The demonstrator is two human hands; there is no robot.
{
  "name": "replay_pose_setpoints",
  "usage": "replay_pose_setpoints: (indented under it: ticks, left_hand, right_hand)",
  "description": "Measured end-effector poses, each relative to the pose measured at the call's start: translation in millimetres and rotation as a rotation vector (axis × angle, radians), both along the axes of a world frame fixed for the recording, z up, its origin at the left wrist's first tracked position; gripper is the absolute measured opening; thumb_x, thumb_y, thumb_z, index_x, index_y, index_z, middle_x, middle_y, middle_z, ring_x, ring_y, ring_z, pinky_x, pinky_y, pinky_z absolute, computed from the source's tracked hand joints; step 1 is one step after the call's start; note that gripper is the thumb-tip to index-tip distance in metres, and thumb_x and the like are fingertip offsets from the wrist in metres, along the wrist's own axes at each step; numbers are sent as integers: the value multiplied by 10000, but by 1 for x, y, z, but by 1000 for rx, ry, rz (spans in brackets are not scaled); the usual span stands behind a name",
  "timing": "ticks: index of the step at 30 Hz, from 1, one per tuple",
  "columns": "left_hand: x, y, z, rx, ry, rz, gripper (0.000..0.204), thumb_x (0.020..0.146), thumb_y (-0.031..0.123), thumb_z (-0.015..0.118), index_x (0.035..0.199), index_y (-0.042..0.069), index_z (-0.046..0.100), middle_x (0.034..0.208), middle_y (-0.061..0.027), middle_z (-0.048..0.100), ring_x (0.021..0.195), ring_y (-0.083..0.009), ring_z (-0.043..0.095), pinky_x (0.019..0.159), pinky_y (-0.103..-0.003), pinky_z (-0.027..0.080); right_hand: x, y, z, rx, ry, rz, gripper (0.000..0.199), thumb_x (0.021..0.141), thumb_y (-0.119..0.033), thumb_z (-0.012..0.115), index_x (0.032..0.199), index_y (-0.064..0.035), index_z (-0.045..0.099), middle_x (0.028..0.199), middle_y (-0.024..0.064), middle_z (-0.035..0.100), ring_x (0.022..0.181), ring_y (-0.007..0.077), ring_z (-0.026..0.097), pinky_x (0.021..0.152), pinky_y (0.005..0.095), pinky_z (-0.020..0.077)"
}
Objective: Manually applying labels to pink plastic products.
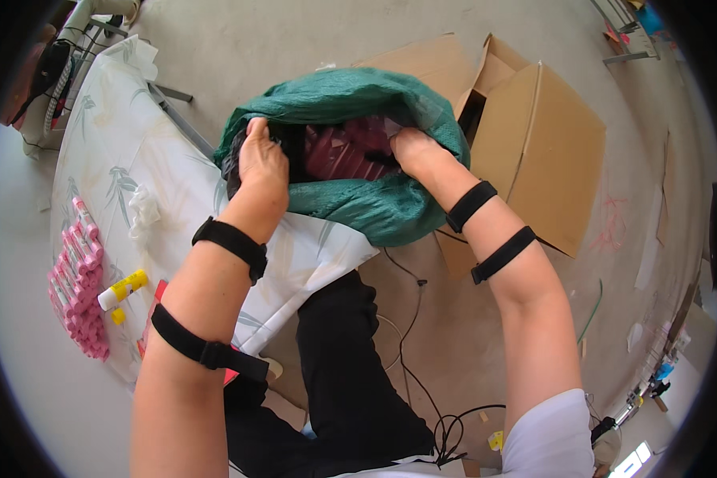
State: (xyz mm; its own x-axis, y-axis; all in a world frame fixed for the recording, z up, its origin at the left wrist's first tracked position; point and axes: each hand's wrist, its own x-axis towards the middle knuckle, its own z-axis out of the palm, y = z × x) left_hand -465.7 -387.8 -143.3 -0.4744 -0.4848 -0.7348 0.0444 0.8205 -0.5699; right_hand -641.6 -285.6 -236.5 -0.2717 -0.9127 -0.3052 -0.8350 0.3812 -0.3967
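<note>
A green woven sack (350,209) lies with its mouth open in front of me, partly over the table corner. Inside show dark red, striped pieces (342,151) that look wrapped in shiny film; their kind I cannot make out. My left hand (263,163) is closed at the sack's left rim, gripping crumpled black plastic (234,163) that lines the opening. Reaching in from the right side, my right hand (413,150) is beside the dark red pieces, its fingers mostly hidden. Black straps circle both my forearms.
Left is a table with a white leaf-patterned cloth (107,159). On it lie a pile of pink tubes (78,283), a yellow-and-white glue stick (123,289) and crumpled clear plastic (143,213). An open cardboard box (566,151) stands right of the sack. Black cables (410,350) trail over the floor.
</note>
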Motion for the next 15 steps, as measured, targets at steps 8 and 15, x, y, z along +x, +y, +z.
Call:
replay_pose_setpoints:
  ticks: [8, 15]
  left_hand:
    - [-23, 18, -33, 458, 115, 5, 316, 897, 338, 469, 1026, 188, 716, 1084, 25, 677, 1180, -163, 518, 1091, -488, 110]
    - [-20, -23, -31, 408, 518, 198, 306, 870, 205, 495, 1119, 156, 666, 1189, -51, 627, 1146, -207, 565, 1052, -424, 255]
  right_hand:
    - [69, 37, -53, 271, -242, 451, 361, 866, -110, 407, 1170, 24, 546, 1211, 247, 541, 1138, 335, 519, 970, 408, 403]
    - [32, 51, -33, 244, -327, 355, 331, 805, -106, 550, 1114, 10, 566, 1096, 230, 605, 981, 327, 614, 865, 387, 487]
